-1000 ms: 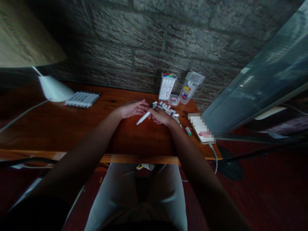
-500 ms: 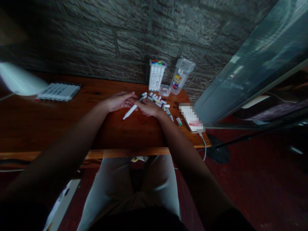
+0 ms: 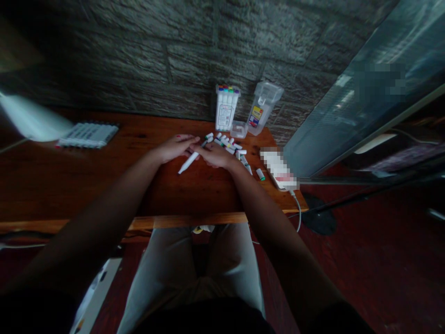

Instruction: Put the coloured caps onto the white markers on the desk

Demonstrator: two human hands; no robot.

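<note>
A white marker (image 3: 189,162) slants across my right hand (image 3: 216,155), which is closed around it, with its narrow end pointing down and left over the tabletop. My left hand (image 3: 176,147) meets the right one, fingers bent and pressed together against its fingertips. What those left fingers hold, if anything, is hidden. A small red spot shows on the back of the left hand. Just beyond the right hand lies a heap of loose white markers and caps (image 3: 229,144), with coloured ends. One green-ended cap (image 3: 260,174) lies apart on the right.
Against the stone wall stand a clear case full of markers (image 3: 225,109) and an open clear case (image 3: 262,109), a small clear lid (image 3: 238,130) beside them. A row of markers (image 3: 88,134) lies at left near a lamp (image 3: 33,118). A cabled phone (image 3: 279,169) sits at right.
The view has shifted slightly. A red spot now shows on the back of my left hand. Both hands and the marker keep nearly the same pose.
</note>
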